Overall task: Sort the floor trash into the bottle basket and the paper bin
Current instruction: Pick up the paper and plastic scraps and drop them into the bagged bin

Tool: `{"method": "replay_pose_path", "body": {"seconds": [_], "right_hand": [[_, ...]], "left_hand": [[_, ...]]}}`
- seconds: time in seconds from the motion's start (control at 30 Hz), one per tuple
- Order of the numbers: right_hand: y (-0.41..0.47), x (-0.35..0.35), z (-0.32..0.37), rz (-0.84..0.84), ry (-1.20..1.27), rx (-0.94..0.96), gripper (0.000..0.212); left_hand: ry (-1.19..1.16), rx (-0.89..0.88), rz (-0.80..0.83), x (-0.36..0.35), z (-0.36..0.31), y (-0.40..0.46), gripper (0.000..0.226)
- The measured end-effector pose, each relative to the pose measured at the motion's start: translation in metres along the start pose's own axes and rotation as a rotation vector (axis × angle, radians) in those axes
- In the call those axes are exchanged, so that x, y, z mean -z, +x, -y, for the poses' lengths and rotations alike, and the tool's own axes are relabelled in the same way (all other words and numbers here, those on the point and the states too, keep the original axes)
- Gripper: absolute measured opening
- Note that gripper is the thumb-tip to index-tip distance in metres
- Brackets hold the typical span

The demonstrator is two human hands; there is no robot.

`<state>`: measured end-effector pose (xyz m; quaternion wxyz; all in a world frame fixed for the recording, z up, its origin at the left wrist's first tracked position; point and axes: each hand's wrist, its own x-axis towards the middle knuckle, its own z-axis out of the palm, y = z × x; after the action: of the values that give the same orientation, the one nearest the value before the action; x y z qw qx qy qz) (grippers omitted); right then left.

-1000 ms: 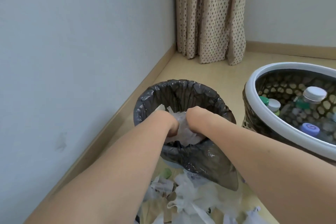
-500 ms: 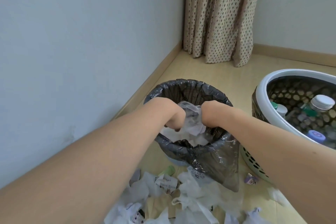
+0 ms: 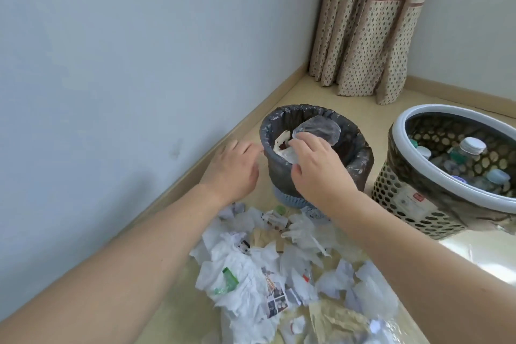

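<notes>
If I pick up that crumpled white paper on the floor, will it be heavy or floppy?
Probably very light: the crumpled white paper looks thin and tissue-like. Likely floppy too, since it lies in soft wrinkled folds rather than flat sheets. It may tear easily, as several pieces in the pile already have ragged edges.

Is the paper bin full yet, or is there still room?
Nearly full. In the paper bin, white paper and a clear plastic piece reach up to the rim; its depth below is hidden.
</notes>
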<state>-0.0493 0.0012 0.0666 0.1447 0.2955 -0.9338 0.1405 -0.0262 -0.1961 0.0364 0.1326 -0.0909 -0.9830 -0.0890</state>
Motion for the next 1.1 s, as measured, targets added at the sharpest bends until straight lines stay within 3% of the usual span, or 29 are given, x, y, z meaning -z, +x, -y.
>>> {"method": "replay_pose_path", "body": {"seconds": [0.17,0.27,0.4,0.5,0.6,0.73,0.83,0.93,1.0,1.1], "right_hand": [[-0.064,-0.036,0.045,0.001,0.13,0.1,0.036],[-0.098,-0.062,0.051,0.204,0.11,0.114,0.034],[-0.123,-0.088,0.047,0.495,0.138,-0.051,0.034],[-0.129,-0.101,0.049,0.559,0.198,-0.193,0.031],[-0.133,-0.113,0.057,0.652,0.301,-0.302,0.036],[-0.136,-0.128,0.067,0.78,0.298,-0.321,0.048],[-0.138,-0.136,0.069,0.78,0.257,-0.32,0.029],[-0.141,-0.14,0.067,0.751,0.228,-0.31,0.007],[-0.144,-0.141,0.067,0.738,0.247,-0.318,0.013],[-0.151,-0.143,0.07,0.719,0.319,-0.333,0.038]], "left_hand": [[-0.112,0.235,0.142,-0.021,0.026,-0.096,0.04],[-0.128,0.445,0.392,-0.034,0.043,-0.145,0.038],[-0.309,0.649,0.476,-0.043,0.048,-0.186,0.029],[-0.471,0.691,0.476,-0.051,0.038,-0.196,0.022],[-0.399,0.559,0.468,-0.056,0.028,-0.201,0.022],[-0.301,0.303,0.463,-0.063,0.018,-0.199,0.042],[-0.228,0.159,0.469,-0.07,0.016,-0.194,0.049],[-0.14,0.083,0.503,-0.073,0.018,-0.194,0.033],[-0.107,0.064,0.483,-0.074,0.019,-0.194,0.023],[-0.13,0.095,0.479,-0.074,0.019,-0.193,0.018]]}}
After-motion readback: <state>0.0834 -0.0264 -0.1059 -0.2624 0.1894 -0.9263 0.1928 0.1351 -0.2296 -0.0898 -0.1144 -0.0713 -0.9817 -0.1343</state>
